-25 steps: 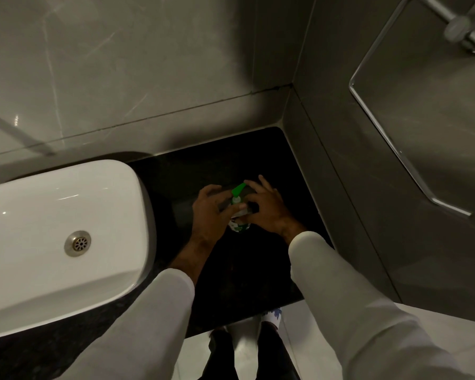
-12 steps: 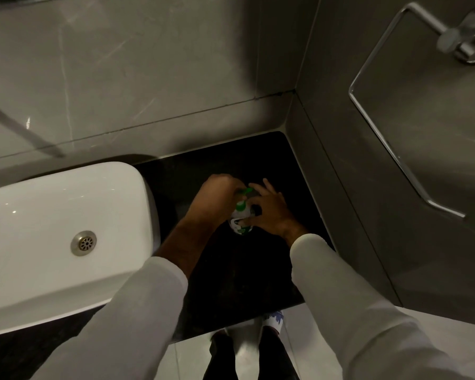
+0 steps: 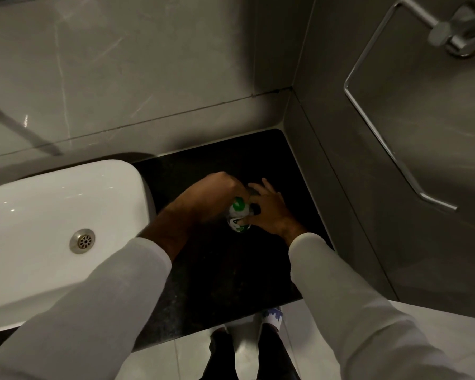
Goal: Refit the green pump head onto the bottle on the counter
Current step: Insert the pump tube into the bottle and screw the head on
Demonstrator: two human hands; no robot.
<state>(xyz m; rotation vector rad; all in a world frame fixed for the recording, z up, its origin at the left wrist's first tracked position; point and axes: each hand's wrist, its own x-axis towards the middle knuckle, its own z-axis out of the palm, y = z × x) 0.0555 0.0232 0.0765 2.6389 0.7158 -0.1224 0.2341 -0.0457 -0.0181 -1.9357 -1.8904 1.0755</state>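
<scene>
Nearest: two pale sleeves [image 3: 348, 311] reaching forward over the front edge of the black counter [image 3: 220, 272]; below that edge, pale floor and a patterned slipper [image 3: 272, 316].

Mid-counter, toward its right edge: the bottle [image 3: 238, 221], upright on the dark surface, white with green print. Right hand [image 3: 270, 212]: thumb and forefinger pinched on the bottle's shoulder, remaining fingers fanned loose above it. Purpose, by my reading: to keep the bottle from spinning or tipping while the top is worked.

On the bottle's neck: green pump head [image 3: 237, 203], only a small patch showing. Left hand [image 3: 217, 194]: curled over it from above and the left, closed round it, knuckles up, wrist bent sharply. The posture suggests a twisting or pressing grip, seating the collar on the neck. Whether the threads have caught is hidden.

Change from a second ago: the nozzle then stood clear between two open hands, the left merely flanking the bottle; it is now covered by the closed left hand. The bottle has not shifted on the counter.

Left of the counter: white basin [image 3: 47, 212] with steel drain [image 3: 82, 240].

Farthest: grey tiled wall [image 3: 148, 64] behind; chrome towel ring [image 3: 395, 157] on the right-hand wall.
</scene>
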